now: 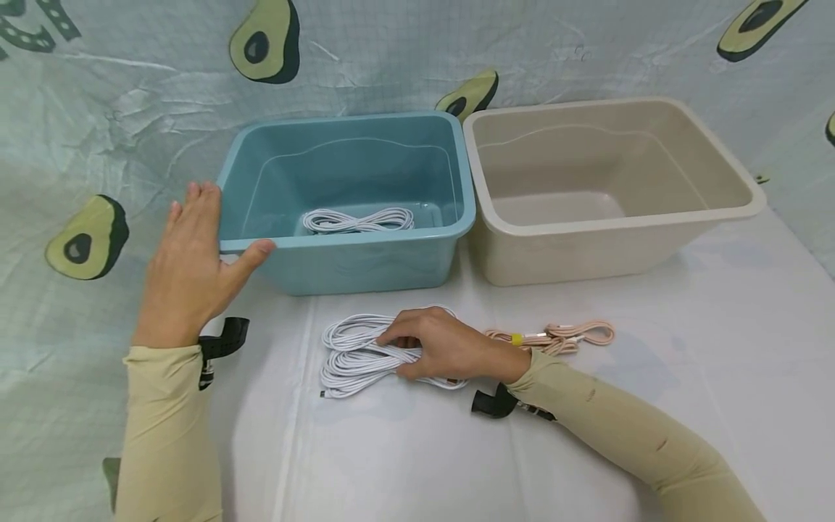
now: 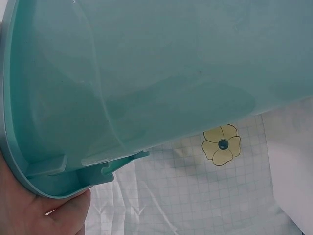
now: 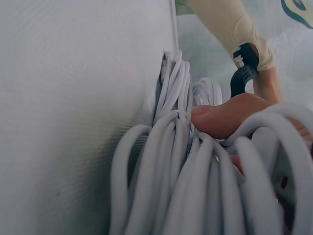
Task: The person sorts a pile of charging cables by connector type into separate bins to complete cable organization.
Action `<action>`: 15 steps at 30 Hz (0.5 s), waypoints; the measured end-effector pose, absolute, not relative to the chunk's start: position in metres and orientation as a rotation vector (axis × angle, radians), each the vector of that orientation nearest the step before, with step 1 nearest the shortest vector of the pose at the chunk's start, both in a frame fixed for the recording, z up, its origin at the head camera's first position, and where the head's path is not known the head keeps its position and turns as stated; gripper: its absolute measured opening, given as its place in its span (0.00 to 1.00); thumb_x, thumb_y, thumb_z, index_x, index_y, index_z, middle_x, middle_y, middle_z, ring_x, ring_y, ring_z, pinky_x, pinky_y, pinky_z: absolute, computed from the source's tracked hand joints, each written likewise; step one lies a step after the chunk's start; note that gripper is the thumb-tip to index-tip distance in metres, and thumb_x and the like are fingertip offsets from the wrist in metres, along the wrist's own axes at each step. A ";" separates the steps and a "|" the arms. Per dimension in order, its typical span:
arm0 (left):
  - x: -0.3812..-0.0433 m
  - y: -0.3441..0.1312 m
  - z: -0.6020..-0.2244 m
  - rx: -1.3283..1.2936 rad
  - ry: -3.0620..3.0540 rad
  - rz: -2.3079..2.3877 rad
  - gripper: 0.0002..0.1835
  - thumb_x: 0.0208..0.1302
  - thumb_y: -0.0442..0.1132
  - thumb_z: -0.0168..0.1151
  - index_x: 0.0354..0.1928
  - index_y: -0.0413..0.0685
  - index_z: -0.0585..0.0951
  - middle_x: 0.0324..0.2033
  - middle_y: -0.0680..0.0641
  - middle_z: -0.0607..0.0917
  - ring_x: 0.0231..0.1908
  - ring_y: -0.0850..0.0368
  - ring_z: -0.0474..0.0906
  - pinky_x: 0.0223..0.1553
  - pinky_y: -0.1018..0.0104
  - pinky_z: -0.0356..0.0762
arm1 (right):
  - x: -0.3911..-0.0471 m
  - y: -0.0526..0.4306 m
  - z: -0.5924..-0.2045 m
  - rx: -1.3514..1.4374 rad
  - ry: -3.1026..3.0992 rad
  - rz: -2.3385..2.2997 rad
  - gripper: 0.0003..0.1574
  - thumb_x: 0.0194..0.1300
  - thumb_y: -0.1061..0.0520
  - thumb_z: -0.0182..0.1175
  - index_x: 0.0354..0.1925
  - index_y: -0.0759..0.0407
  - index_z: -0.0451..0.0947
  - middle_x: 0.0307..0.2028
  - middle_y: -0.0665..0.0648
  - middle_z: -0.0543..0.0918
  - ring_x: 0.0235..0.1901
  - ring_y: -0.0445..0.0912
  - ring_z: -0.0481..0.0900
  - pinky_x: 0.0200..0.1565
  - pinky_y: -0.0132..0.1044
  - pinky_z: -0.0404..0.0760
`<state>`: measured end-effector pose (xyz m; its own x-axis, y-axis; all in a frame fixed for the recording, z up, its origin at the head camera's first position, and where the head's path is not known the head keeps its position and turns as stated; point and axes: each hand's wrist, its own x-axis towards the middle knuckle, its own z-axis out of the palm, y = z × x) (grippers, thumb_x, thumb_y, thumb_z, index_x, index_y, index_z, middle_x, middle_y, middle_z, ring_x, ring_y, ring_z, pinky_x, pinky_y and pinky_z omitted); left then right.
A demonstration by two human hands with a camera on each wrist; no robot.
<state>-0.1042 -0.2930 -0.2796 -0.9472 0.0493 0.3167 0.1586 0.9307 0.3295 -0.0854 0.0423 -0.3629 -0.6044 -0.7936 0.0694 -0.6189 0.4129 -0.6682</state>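
My right hand [image 1: 446, 344] bends over a white cable coil [image 1: 355, 355] on the white table, gripping its right part between thumb and fingers. In the right wrist view the thumb [image 3: 230, 115] presses against several looped strands [image 3: 195, 186]. My left hand [image 1: 189, 268] rests at the front left corner of the blue bin [image 1: 365, 264], fingers straight along the left side and thumb across the front rim. Up close in the left wrist view, this hand [image 2: 44, 210] touches the underside of the bin's rim. Inside the bin lies another white cable bundle [image 1: 359, 220].
A beige bin [image 1: 561, 250] stands against the blue bin's right side. Pinkish cables [image 1: 574, 336] with a yellow tie lie on the table right of the white coil, partly behind my right wrist. A sheet with avocado prints [image 1: 264, 43] hangs behind and along the left.
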 end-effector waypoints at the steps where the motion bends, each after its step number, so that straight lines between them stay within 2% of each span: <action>1: -0.104 -0.293 -0.279 -0.155 -2.782 -0.508 0.57 0.69 0.72 0.54 0.82 0.38 0.49 0.82 0.34 0.53 0.83 0.37 0.46 0.87 0.51 0.36 | -0.085 0.042 -0.362 -1.238 2.414 -0.974 0.27 0.57 0.60 0.74 0.56 0.53 0.87 0.45 0.48 0.88 0.40 0.37 0.80 0.45 0.28 0.83; 15: -0.103 -0.293 -0.278 -0.174 -2.773 -0.522 0.57 0.69 0.71 0.54 0.82 0.36 0.49 0.81 0.33 0.53 0.83 0.36 0.47 0.87 0.49 0.37 | -0.079 0.043 -0.344 -1.286 2.392 -0.933 0.26 0.56 0.62 0.72 0.55 0.53 0.87 0.46 0.47 0.88 0.41 0.37 0.82 0.48 0.27 0.84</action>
<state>-0.1030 -0.2928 -0.2782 -0.9435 0.0605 0.3259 0.1748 0.9261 0.3343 -0.0787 0.0433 -0.3439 -0.5699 -0.8193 0.0635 -0.6458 0.3987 -0.6512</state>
